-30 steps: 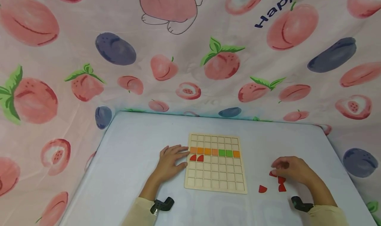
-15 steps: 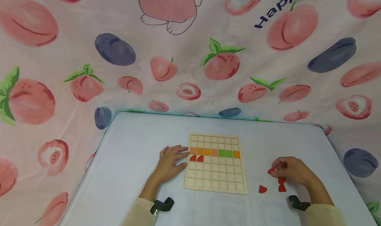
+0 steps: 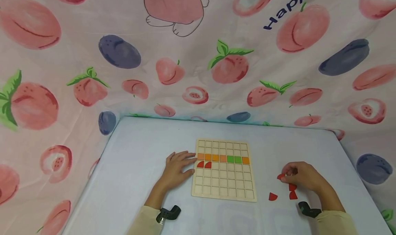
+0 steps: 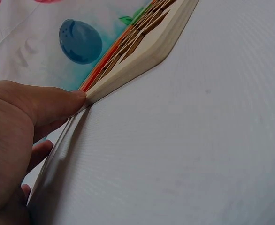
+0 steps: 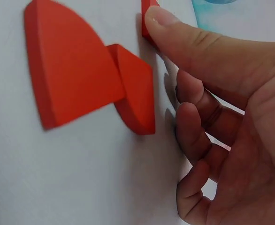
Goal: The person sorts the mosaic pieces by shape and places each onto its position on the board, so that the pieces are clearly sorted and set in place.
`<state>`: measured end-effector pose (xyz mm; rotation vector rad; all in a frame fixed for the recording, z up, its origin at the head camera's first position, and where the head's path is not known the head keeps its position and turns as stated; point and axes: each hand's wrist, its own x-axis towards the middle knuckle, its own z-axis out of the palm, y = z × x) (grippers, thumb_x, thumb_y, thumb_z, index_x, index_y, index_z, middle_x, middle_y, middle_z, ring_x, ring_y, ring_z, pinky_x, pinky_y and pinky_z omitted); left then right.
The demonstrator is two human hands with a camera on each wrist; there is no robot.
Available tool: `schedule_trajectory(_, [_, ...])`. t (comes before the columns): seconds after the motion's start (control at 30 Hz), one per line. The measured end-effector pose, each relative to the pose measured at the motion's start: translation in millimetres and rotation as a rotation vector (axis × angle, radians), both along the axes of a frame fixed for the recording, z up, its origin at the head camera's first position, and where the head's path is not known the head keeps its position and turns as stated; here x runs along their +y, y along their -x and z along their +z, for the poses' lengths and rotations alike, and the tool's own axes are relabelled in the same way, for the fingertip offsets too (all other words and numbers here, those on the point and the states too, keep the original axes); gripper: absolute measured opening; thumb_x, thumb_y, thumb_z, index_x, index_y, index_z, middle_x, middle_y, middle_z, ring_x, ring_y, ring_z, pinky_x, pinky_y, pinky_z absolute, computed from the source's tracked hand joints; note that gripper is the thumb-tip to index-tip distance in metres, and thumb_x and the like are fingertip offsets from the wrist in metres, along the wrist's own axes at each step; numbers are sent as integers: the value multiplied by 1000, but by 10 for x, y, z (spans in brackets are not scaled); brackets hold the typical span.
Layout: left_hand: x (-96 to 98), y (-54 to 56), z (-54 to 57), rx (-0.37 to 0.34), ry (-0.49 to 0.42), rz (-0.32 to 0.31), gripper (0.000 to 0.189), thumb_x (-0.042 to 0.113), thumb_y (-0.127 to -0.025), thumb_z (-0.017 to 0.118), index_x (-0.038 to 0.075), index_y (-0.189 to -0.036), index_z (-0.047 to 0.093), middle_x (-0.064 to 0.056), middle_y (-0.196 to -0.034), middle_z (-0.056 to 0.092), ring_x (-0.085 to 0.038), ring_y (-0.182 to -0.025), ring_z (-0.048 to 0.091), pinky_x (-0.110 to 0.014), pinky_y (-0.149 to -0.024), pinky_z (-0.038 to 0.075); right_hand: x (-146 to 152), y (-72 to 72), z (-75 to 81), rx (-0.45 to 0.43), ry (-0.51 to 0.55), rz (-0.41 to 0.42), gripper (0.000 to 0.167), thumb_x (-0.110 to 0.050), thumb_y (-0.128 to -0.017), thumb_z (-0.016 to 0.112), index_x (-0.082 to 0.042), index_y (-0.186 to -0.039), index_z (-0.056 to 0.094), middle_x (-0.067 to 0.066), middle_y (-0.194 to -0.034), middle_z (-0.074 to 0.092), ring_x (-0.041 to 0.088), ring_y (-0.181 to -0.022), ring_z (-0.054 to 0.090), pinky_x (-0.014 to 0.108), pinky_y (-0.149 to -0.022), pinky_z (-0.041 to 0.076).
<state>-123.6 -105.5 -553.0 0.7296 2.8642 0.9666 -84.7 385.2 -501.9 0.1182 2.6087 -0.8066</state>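
Observation:
A wooden grid board lies mid-table, one row filled with orange and green square tiles. Below that row, two red quarter-circle tiles sit in the leftmost cells. My left hand rests at the board's left edge with fingers spread; its thumb touches the rim in the left wrist view. Right of the board, my right hand pinches another red quarter-circle tile between thumb and fingers. Two red tiles lie corner to corner beneath that hand.
One more red quarter-circle tile lies alone between the board and the right hand. The white table meets a fruit-printed cloth at the back and sides. Black wrist cameras sit on both wrists.
My right hand has taken hold of a red quarter-circle tile and shifted it slightly left and away from me. My left hand and the board have stayed put.

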Motion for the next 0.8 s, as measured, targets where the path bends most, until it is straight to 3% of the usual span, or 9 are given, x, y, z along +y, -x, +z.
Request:
schedule_trajectory(0.3, [7, 0, -3, -2, 0, 7, 45, 31, -93, 72, 26, -137, 66, 8, -149, 58, -22, -147, 41, -60, -123, 15, -29, 8, 50, 40, -6, -8, 24, -29, -85, 83, -14, -100, 72, 2, -91, 65, 22, -89, 57, 32, -69, 50])
schedule_trajectory(0.67, [0, 4, 1, -2, -3, -5, 45, 32, -94, 72, 26, -138, 66, 8, -149, 58, -22, -147, 42, -59, -122, 15, -246, 118, 34, 83, 76, -8, 17, -31, -90, 79, -20, -100, 72, -1, -94, 70, 21, -93, 59, 29, -76, 52])
schedule_trajectory(0.8, [-1, 1, 7, -6, 0, -2, 44, 32, -94, 71, 26, -137, 66, 9, -149, 58, -22, -147, 42, -59, -123, 15, -356, 182, 53, 63, 155, -16, 19, -32, -91, 78, -18, -103, 73, 2, -98, 69, 21, -93, 60, 29, -76, 53])
